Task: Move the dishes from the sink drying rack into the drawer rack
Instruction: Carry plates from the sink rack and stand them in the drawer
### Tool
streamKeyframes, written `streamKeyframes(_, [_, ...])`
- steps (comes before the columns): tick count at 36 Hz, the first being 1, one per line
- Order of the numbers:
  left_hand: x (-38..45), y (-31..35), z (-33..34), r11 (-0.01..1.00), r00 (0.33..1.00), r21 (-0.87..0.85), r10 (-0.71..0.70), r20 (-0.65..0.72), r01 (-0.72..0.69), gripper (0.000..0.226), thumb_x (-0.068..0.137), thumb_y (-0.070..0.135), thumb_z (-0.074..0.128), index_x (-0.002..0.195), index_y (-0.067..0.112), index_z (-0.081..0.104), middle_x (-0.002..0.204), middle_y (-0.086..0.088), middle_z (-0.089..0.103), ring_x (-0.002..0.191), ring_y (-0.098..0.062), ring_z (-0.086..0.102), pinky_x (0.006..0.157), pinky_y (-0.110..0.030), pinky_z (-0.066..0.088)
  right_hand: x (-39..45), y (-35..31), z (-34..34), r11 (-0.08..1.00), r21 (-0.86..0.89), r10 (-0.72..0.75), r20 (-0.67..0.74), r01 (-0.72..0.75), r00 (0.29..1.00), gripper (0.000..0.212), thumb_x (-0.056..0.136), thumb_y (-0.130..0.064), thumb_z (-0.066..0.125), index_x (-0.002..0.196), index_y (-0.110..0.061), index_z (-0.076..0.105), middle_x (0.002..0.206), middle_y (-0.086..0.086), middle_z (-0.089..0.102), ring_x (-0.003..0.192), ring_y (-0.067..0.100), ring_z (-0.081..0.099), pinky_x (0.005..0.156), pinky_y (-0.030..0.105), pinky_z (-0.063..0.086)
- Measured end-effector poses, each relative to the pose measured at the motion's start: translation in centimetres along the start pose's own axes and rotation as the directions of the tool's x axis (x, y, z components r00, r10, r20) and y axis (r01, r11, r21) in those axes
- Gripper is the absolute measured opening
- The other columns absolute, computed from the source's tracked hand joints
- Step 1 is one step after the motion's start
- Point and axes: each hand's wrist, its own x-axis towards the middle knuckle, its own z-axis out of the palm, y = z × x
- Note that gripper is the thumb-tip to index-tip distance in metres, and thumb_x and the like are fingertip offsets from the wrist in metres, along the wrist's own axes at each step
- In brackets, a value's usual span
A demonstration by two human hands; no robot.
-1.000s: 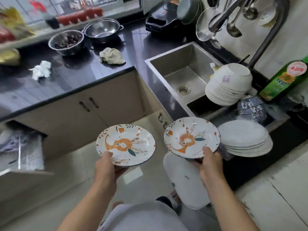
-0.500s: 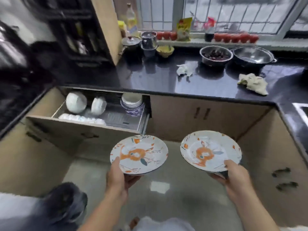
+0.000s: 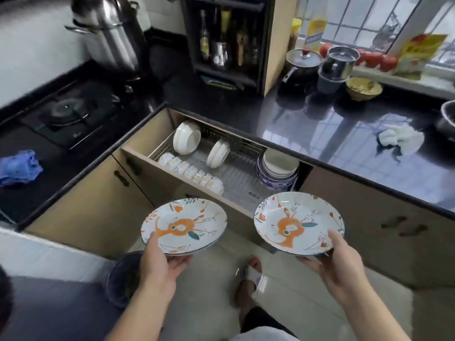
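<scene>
My left hand [image 3: 161,263] grips the near rim of a white plate with an orange rabbit pattern [image 3: 184,225], thumb on top. In my right hand [image 3: 341,264] is a matching rabbit plate [image 3: 295,221], gripped the same way. Both plates are level, just in front of the open drawer rack [image 3: 236,173]. Its wire rack holds white bowls on edge [image 3: 187,137], a row of small cups [image 3: 192,172] along the front and a stack of blue-rimmed bowls [image 3: 277,171] at the right. The sink drying rack is out of view.
The black counter [image 3: 320,124] runs above the drawer, with a white cloth [image 3: 401,141], pots and a yellow bowl [image 3: 363,88] on it. A gas stove [image 3: 66,114] and a blue cloth [image 3: 18,167] lie to the left. My feet stand on the tiled floor [image 3: 290,299].
My view has swung left from the sink to the open drawer. Both hands still hold their plates and have come closer to the drawer front.
</scene>
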Motion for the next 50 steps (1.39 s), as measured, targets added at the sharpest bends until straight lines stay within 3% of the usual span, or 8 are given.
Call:
streamKeyframes(5, [5.1,4.4,1.7,0.999,0.996,0.004,0.041,-0.084,-0.041,0.044,0.106,0.047,0.040,0.142,0.023,0.050,0.125,-0.011,0.067,0.105,-0.035,0.067,0.083,-0.048,0.054,6.3,-1.2,7.6,0.989,-0.106,0.116,0.114,-0.104,0.987,0.026,0.101,-0.011,0.046,0.120,-0.001,0.062,0.099,0.015,0.078,0.091,0.031,0.073,0.061,0.041,0.061])
streamKeyframes(11, [9.1,10.9,4.0,0.990,0.983,0.052,0.136,-0.126,-0.130,0.037,0.106,0.049,0.042,0.134,0.027,0.054,0.117,-0.003,0.071,0.105,-0.030,0.069,0.091,-0.049,0.053,11.4,-2.8,16.8,0.964,-0.207,0.220,0.269,-0.167,0.938,0.026,0.100,-0.006,0.048,0.122,0.000,0.061,0.106,0.015,0.077,0.108,0.033,0.070,0.087,0.053,0.059])
streamKeyframes(16, [12.3,14.3,5.5,0.990,0.981,0.061,0.131,-0.142,-0.124,0.028,0.107,0.044,0.043,0.124,0.030,0.060,0.118,-0.001,0.072,0.107,-0.027,0.068,0.093,-0.047,0.052,15.0,-3.6,24.0,0.944,-0.281,0.258,0.305,-0.172,0.917,0.022,0.101,-0.008,0.053,0.118,0.001,0.063,0.095,0.014,0.078,0.104,0.035,0.069,0.094,0.056,0.057])
streamKeyframes(19, [14.9,16.2,5.9,0.994,0.984,0.050,0.106,-0.146,-0.099,0.019,0.107,0.037,0.046,0.109,0.030,0.064,0.114,0.000,0.073,0.106,-0.027,0.068,0.100,-0.053,0.051,16.2,-2.9,27.8,0.942,-0.287,0.265,0.314,-0.175,0.912,0.021,0.102,-0.009,0.052,0.117,0.000,0.063,0.089,0.012,0.078,0.095,0.032,0.072,0.088,0.050,0.059])
streamKeyframes(24, [22.2,20.3,6.6,0.998,0.994,-0.014,0.063,-0.092,-0.064,0.030,0.105,0.026,0.044,0.131,0.024,0.060,0.117,-0.004,0.074,0.109,-0.030,0.068,0.090,-0.051,0.055,18.2,-0.8,33.5,0.951,-0.250,0.248,0.282,-0.179,0.927,0.020,0.101,-0.007,0.052,0.115,0.002,0.063,0.082,0.008,0.077,0.084,0.027,0.072,0.086,0.049,0.059])
streamKeyframes(35, [37.7,28.0,12.0,0.999,0.997,-0.012,-0.048,0.055,0.048,0.024,0.103,0.018,0.043,0.114,0.022,0.064,0.119,-0.011,0.071,0.106,-0.033,0.067,0.080,-0.047,0.054,23.4,3.7,46.2,0.951,-0.291,0.154,0.156,-0.104,0.976,0.024,0.103,-0.019,0.057,0.121,-0.006,0.063,0.106,0.010,0.077,0.105,0.029,0.071,0.092,0.047,0.059])
streamKeyframes(45, [46.0,24.2,14.1,0.955,0.986,0.248,0.158,0.045,-0.164,0.019,0.101,0.032,0.052,0.115,0.031,0.065,0.111,0.007,0.075,0.103,-0.019,0.071,0.084,-0.040,0.058,33.0,8.5,52.8,0.946,-0.308,0.138,0.100,-0.101,0.985,0.024,0.102,-0.023,0.060,0.119,-0.007,0.061,0.123,0.013,0.068,0.114,0.028,0.066,0.093,0.042,0.059])
streamKeyframes(50, [46.3,24.4,14.4,0.794,0.917,0.464,0.375,0.135,-0.393,0.017,0.105,0.010,0.046,0.110,0.010,0.061,0.097,0.005,0.067,0.080,0.006,0.067,0.053,-0.009,0.049,36.5,9.4,54.1,0.892,-0.452,0.065,0.090,-0.018,0.994,0.041,0.095,-0.036,0.067,0.128,-0.014,0.058,0.118,0.006,0.070,0.088,0.019,0.076,0.089,0.043,0.061])
